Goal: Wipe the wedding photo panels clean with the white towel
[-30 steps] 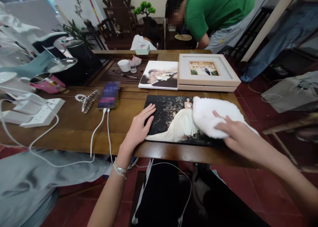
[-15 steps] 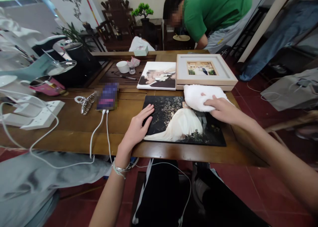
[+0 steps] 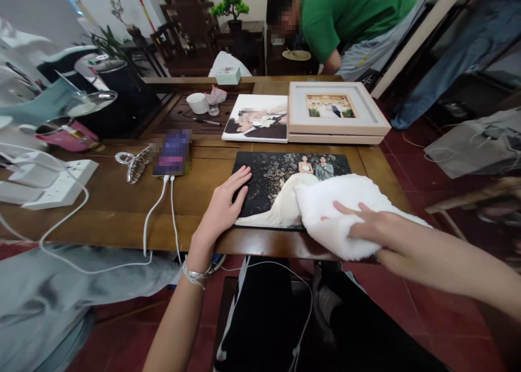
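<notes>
A dark wedding photo panel [image 3: 272, 182] lies flat near the front edge of the wooden table [image 3: 122, 198]. My left hand [image 3: 223, 209] rests on its left edge, fingers stretched flat, holding nothing. My right hand [image 3: 366, 228] presses a fluffy white cloth [image 3: 334, 209] onto the panel's near right corner, fingers spread over the cloth. The cloth hides the panel's lower right part.
Behind the panel lie a second photo print [image 3: 256, 120] and a pale framed photo [image 3: 334, 111]. A phone [image 3: 171, 152] with white cables, a hair claw [image 3: 134, 163] and a power strip [image 3: 61, 182] lie left. A person in a green shirt [image 3: 345, 14] bends over beyond the table.
My right hand has dragged the white cloth from the panel's far right edge down to its near right corner. My left hand has stayed on the left edge.
</notes>
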A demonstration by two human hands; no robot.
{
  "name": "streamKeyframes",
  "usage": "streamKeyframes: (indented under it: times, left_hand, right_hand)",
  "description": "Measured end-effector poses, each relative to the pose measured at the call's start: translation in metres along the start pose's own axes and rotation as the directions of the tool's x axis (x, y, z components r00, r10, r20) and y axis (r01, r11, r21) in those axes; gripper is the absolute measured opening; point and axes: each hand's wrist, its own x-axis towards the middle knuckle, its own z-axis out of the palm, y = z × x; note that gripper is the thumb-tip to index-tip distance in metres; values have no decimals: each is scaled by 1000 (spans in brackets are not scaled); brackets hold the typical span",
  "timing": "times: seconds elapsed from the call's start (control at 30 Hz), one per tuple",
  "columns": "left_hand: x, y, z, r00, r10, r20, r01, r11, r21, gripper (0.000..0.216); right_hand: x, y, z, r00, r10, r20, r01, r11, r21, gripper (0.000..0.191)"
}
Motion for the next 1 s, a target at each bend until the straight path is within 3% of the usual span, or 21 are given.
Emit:
streamKeyframes:
  times: [0.2,0.3,0.4,0.6,0.7,0.83,1.0]
  left_hand:
    - [0,-1,-1,1000,13,17,-13,1000,-10,36]
    - [0,-1,-1,1000,6,10,-6,1000,-11,35]
    - [0,0,0,1000,-2,-2,2,1000,-11,34]
    - [0,1,0,1000,-6,-11,6,1000,1,34]
    - [0,1,0,1000,-6,-4,6,1000,-2,35]
    - [0,0,0,1000,4,14,-3,1000,-11,36]
    - [1,0,-1,1000,3,23,-3,1000,-17,36]
  right_hand:
    - [80,52,4,982,-1,-190,-13,997,-73,54]
    - [105,66,9,962,21,-274,-54,992,-114,55]
    - [97,56,13,958,49,-281,-90,986,-138,59]
    - [21,1,15,994,107,-4,-107,990,-97,50]
    - [4,-15,12,994,105,42,-103,993,-54,45]
    - [33,-3,3,990,140,32,-139,989,-48,53]
    - [103,33,3,986,30,-163,-50,991,-122,57]
